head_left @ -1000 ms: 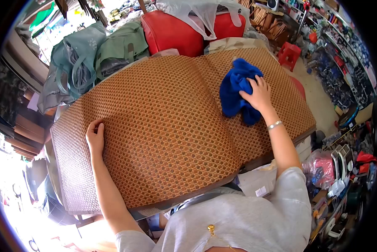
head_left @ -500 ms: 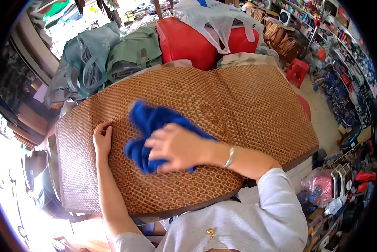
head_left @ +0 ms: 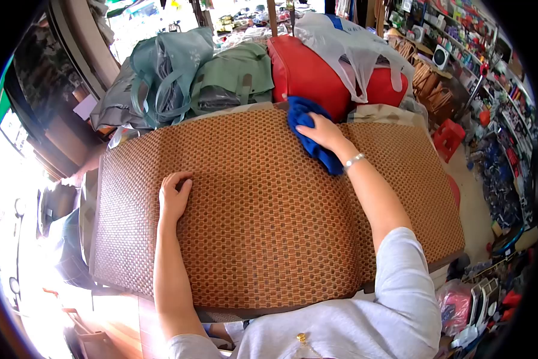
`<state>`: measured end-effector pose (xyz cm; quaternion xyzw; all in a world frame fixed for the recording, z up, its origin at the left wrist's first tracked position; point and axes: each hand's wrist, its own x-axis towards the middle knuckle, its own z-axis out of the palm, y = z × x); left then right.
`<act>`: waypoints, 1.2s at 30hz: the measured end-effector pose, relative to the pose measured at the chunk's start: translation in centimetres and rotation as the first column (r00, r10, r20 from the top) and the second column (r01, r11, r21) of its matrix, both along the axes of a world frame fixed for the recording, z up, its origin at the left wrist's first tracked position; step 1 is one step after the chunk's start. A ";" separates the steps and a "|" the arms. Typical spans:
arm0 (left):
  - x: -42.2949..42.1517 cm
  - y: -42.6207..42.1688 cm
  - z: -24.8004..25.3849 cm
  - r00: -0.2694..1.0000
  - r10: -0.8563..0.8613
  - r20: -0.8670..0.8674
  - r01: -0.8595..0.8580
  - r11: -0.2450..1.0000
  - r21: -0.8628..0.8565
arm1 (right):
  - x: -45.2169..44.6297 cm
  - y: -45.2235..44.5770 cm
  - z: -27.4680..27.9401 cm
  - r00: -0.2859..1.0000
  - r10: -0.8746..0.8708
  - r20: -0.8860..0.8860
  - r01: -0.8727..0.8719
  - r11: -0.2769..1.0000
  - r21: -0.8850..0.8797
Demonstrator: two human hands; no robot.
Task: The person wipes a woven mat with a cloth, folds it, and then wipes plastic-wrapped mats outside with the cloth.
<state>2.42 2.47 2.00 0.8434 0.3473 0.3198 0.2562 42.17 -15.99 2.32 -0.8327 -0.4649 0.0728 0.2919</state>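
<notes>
"At left?"
"The left hand [head_left: 174,196] rests on a woven mat [head_left: 251,239], fingers loosely curled, thumb apart."
"Farther right?"
"The right hand [head_left: 324,131] grips a bunched blue cloth [head_left: 311,146] near the mat's far edge, before a red bag [head_left: 302,72]."

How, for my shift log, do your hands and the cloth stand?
Right hand on blue cloth, at far edge of woven mat. Left hand resting on mat, empty. Red bag close behind cloth.

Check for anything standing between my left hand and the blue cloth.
Nothing visible stands between them; only bare woven mat separates the left hand from the blue cloth, which the right hand partly covers.
</notes>
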 end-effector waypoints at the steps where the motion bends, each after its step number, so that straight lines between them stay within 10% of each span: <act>1: 0.1 0.1 0.1 1.000 -0.003 0.003 0.003 1.000 -0.011 | 1.2 -1.2 -2.0 0.999 -0.035 0.019 0.034 0.999 0.015; 8: 0.5 0.6 0.0 1.000 0.010 -0.019 -0.010 1.000 0.008 | -13.3 -10.4 3.2 0.812 0.389 0.435 -0.436 0.900 0.009; 13: 0.1 0.1 0.1 1.000 -0.001 0.023 0.001 1.000 -0.011 | -23.8 -11.1 4.1 0.388 0.831 0.398 -0.897 0.439 -0.043; 18: -0.4 0.6 -0.6 0.999 -0.035 0.009 0.034 0.997 0.071 | -21.2 -2.6 3.1 0.520 0.766 0.376 -0.824 0.566 -0.013; 23: -0.3 0.0 0.0 0.997 -0.019 -0.072 0.027 0.994 0.107 | -11.0 2.5 3.2 0.887 0.308 0.345 -0.330 0.944 0.006; 27: 0.0 -0.3 0.4 0.997 0.001 -0.075 0.003 0.998 0.056 | -5.7 0.2 1.9 0.983 0.105 0.153 -0.116 0.991 0.067; 36: 0.5 0.1 0.2 0.999 0.001 -0.054 0.001 0.999 0.041 | -16.0 -12.9 3.4 0.798 0.445 0.406 -0.493 0.870 0.013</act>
